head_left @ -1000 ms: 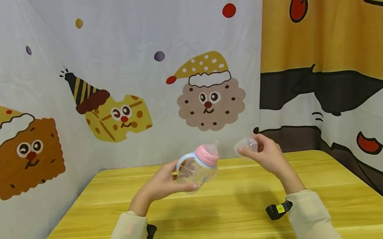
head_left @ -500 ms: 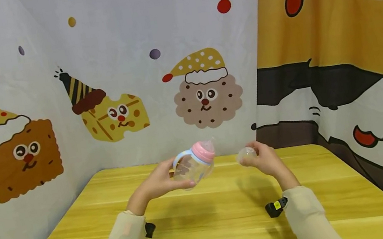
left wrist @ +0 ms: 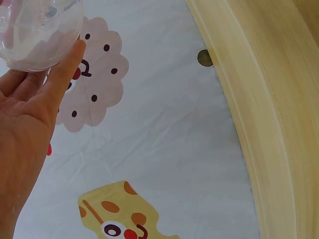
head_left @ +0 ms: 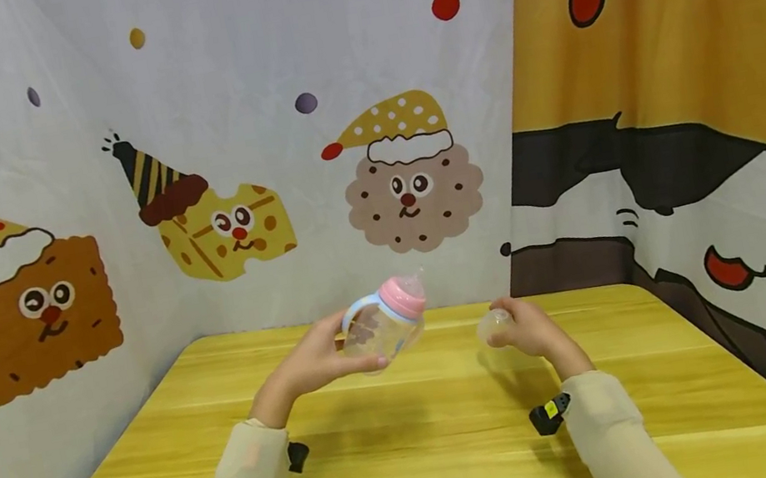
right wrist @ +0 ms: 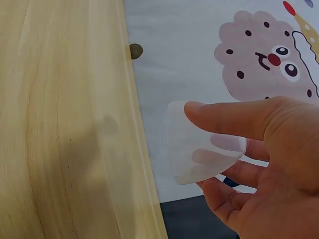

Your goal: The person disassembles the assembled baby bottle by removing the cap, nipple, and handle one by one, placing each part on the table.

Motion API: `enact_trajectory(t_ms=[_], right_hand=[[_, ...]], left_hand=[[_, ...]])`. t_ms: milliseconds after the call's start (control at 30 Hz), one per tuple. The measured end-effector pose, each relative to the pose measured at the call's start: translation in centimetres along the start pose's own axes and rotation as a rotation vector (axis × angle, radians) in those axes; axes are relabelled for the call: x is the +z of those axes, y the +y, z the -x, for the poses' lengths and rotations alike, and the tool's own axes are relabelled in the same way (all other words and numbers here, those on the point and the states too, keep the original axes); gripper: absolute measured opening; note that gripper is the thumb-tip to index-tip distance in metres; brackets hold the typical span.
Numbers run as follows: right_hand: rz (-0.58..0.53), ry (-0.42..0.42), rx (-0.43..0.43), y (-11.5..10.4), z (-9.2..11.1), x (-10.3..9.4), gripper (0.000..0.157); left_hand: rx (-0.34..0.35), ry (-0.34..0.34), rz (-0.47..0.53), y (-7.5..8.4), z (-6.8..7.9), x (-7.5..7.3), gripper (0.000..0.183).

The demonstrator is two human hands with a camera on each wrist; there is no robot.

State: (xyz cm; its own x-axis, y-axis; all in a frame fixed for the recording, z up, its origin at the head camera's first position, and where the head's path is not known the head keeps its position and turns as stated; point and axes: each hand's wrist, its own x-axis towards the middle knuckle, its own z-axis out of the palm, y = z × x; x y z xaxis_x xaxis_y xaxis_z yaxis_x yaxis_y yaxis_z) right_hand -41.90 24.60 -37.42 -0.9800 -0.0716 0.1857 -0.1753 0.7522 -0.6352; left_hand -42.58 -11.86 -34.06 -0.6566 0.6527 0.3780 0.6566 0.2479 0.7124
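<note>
My left hand (head_left: 312, 360) grips a clear baby bottle (head_left: 381, 336) by its body, thumb along the near side. The bottle is tilted to the right above the table; it has a pink collar, a clear teat and blue-white handles. In the left wrist view, the rounded bottom of the bottle (left wrist: 42, 37) rests against the fingers and its top is out of frame. To the right, apart from the bottle, my right hand (head_left: 533, 330) pinches a translucent dome-shaped bottle cap (head_left: 493, 327). In the right wrist view, the cap (right wrist: 199, 149) has its wide rim facing left, away from the palm.
Both hands are over a yellow wood-grain table (head_left: 419, 453). A white curtain (head_left: 233, 69) with cartoon prints hangs right behind its back edge. An orange and black patterned curtain (head_left: 627, 63) hangs along the right side.
My right hand has lowered towards the table with the cap, and the cap has turned its rim more downward. The left hand and bottle have shifted only slightly; the head view has tilted a little.
</note>
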Motion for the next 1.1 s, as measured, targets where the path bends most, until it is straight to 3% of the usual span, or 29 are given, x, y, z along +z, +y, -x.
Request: enact_trajectory(t_ms=[1100], right_hand=[[0.032, -0.112, 0.062, 1.5, -0.4, 1.8, 0.054]], left_hand=[[-0.042, -0.025, 0.024, 0.0, -0.1, 0.1, 0.065]])
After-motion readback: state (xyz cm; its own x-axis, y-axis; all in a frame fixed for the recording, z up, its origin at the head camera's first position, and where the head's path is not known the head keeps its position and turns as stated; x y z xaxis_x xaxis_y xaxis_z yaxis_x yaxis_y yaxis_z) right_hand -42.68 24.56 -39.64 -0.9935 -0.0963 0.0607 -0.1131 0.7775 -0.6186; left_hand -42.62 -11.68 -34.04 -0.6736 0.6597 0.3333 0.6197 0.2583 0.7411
